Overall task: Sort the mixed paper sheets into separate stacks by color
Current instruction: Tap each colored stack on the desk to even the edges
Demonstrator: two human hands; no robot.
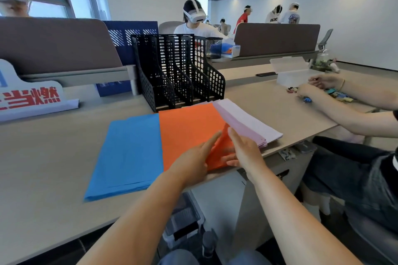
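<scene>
While the orange stack (189, 127), between the blue stack (129, 150) and the pink stack (247, 122), is steadied by the flat, straight-fingered left hand (193, 161), its lifted top sheet (223, 145) is pinched by the right hand (245, 153) (presumably for alignment).

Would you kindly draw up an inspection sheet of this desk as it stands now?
Surface: pale desk, with three paper stacks side by side near its front edge.
Job's things: blue stack on the left, orange stack in the middle, pink stack on the right; top orange sheet lifted at its right edge.
Clutter: black file rack behind the stacks, sign with red characters, clear box, phone, small bits by a neighbour's hands.
Hands: left hand flat on the orange stack; right hand holds the lifted sheet.
Cables: nothing seen.
Surroundings: desk dividers, with people in headsets beyond.
</scene>
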